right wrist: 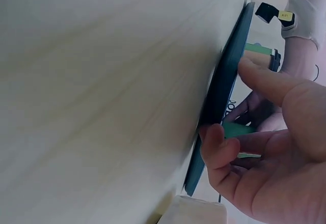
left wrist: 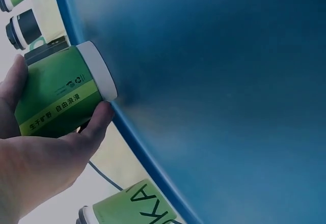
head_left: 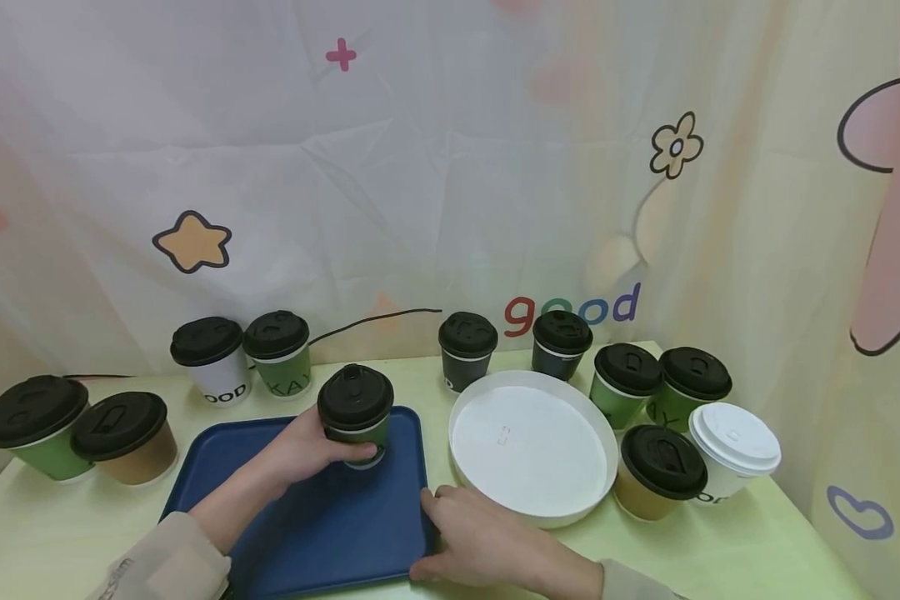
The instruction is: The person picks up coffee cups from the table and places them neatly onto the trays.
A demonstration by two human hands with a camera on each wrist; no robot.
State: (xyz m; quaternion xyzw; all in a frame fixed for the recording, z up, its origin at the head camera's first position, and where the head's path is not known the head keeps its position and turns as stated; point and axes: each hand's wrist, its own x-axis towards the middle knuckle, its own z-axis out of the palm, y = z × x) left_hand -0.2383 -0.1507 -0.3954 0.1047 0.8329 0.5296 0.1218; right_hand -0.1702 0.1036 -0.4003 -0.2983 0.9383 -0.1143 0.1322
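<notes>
My left hand (head_left: 309, 446) grips a green paper cup (head_left: 356, 404) with a black lid, thumb on its near side. The cup is upright over the far right part of a blue tray (head_left: 322, 537). In the left wrist view, the cup's white base rim (left wrist: 99, 71) shows close to the tray surface; contact cannot be told. My right hand (head_left: 487, 537) holds the tray's right edge, with curled fingers (right wrist: 216, 147) at the edge in the right wrist view. A round white tray (head_left: 532, 442) lies just beyond that hand.
At the left stand a green cup (head_left: 41, 425) and a brown cup (head_left: 127, 437). Behind the tray are a white cup (head_left: 213, 367) and another green cup (head_left: 279, 358). Two dark cups (head_left: 467, 354) stand behind the round tray; several more, including a white-lidded cup (head_left: 733, 450), stand right.
</notes>
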